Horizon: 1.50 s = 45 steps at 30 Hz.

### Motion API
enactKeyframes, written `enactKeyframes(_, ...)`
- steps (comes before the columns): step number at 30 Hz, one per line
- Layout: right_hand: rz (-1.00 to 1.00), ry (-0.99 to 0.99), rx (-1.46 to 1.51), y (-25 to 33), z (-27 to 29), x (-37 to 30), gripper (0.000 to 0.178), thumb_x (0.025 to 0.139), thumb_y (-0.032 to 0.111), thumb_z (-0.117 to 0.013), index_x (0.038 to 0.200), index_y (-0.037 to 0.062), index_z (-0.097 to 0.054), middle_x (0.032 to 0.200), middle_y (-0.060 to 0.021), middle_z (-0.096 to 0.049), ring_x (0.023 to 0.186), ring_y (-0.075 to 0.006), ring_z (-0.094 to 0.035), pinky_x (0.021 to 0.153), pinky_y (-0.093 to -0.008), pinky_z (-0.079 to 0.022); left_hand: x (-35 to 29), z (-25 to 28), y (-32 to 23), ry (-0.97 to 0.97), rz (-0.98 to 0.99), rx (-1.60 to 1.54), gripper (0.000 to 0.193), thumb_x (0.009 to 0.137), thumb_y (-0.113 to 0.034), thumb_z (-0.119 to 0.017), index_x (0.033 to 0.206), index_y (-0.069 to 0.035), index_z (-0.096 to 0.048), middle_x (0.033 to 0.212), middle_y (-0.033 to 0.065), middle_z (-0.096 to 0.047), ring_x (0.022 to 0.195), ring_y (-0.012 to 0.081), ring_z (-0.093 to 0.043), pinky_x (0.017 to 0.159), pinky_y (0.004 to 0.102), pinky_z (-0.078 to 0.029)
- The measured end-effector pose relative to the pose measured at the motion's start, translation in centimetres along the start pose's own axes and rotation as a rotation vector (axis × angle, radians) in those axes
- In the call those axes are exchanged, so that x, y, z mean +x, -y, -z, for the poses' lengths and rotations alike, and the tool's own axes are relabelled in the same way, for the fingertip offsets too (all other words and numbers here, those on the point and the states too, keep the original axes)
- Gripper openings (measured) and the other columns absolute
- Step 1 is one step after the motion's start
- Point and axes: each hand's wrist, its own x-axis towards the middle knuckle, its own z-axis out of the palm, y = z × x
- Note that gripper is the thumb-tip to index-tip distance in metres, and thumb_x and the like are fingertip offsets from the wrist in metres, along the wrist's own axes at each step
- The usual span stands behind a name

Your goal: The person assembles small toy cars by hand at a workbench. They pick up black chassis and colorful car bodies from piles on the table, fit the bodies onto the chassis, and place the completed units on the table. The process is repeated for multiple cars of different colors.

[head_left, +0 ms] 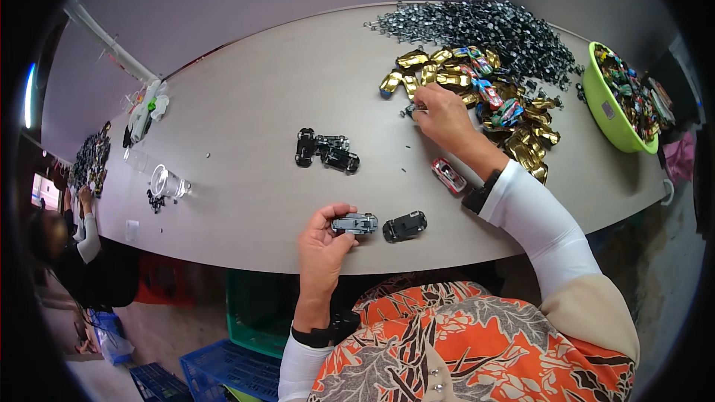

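Our left hand [320, 235] pinches a toy car [354, 224] underside up near the table's [253, 216] front edge, probably keeping its base visible; our right hand [447, 120], well apart, meets small dark parts [407, 111], whether gripping we cannot tell.

Gold and lime, grey and black
Grey toy car [354, 224] in the left fingers [335, 211], black car [405, 226] just right; shiny gold cars [453, 80] beyond the right fingers [428, 94], red-and-white car [448, 176] below these, lime-green tub [618, 115] far right; orange shirt [477, 335], grey-and-cream leaf pattern, below both.
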Motion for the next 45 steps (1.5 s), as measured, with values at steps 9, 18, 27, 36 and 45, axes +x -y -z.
enactKeyframes(9, -0.144, 0.193, 0.487, 5.0, 2.6, -2.1, 0.009, 0.07, -0.003, -0.055, 0.078, 0.0002, -0.06, 0.072, -0.0132, -0.057, 0.064, -0.0287, -0.057, 0.058, -0.0345, -0.045, -0.2, 0.1, 0.0, -0.05, 0.003, -0.017, 0.043, 0.076, 0.011, -0.052, 0.118, 0.005, -0.046, 0.114, 0.0157, -0.055, 0.094, 0.0151, -0.059, 0.07, 0.0236, -0.052)
enactKeyframes(18, 0.179, 0.167, 0.569, 11.4, 4.5, -10.1, 0.022, 0.067, -0.007, -0.06, 0.086, 0.0009, -0.057, 0.084, -0.0112, -0.054, 0.066, -0.0247, -0.057, 0.055, -0.0326, -0.046, -0.6, -3.0, -1.0, 0.132, 0.016, -0.061, 0.041, 0.082, 0.013, -0.048, 0.122, 0.006, -0.044, 0.117, 0.0149, -0.054, 0.099, 0.0148, -0.058, 0.085, 0.0267, -0.051)
enactKeyframes(27, 0.264, 0.112, 0.529, 11.3, 4.0, -11.2, 0.024, 0.066, -0.007, -0.061, 0.088, 0.0013, -0.057, 0.084, -0.0097, -0.052, 0.066, -0.0234, -0.056, 0.055, -0.0317, -0.047, -1.6, -2.2, -1.5, 0.193, 0.248, -0.428, 0.031, 0.09, -0.005, -0.051, 0.119, 0.006, -0.048, 0.107, 0.0123, -0.061, 0.095, 0.0174, -0.062, 0.084, 0.0297, -0.052)
enactKeyframes(36, 0.283, 0.194, 0.438, 11.8, 4.3, -11.5, 0.014, 0.073, -0.001, -0.06, 0.086, -0.0001, -0.056, 0.083, -0.0106, -0.049, 0.066, -0.0254, -0.056, 0.055, -0.034, -0.047, -1.9, -1.9, 0.2, 0.143, 0.273, -0.427, 0.008, 0.089, -0.009, -0.056, 0.088, -0.001, -0.057, 0.093, 0.0095, -0.064, 0.082, 0.015, -0.064, 0.075, 0.0315, -0.056)
enactKeyframes(45, 0.254, 0.295, 0.369, 12.7, 5.1, -11.8, 0.015, 0.072, 0.001, -0.06, 0.072, 0.0004, -0.045, 0.08, -0.0128, -0.043, 0.063, -0.0295, -0.052, 0.053, -0.0375, -0.045, -2.8, -3.0, -0.2, 0.144, 0.214, -0.338, 0.009, 0.089, -0.006, -0.055, 0.087, 0.002, -0.058, 0.095, 0.0107, -0.063, 0.083, 0.016, -0.063, 0.077, 0.0322, -0.056)
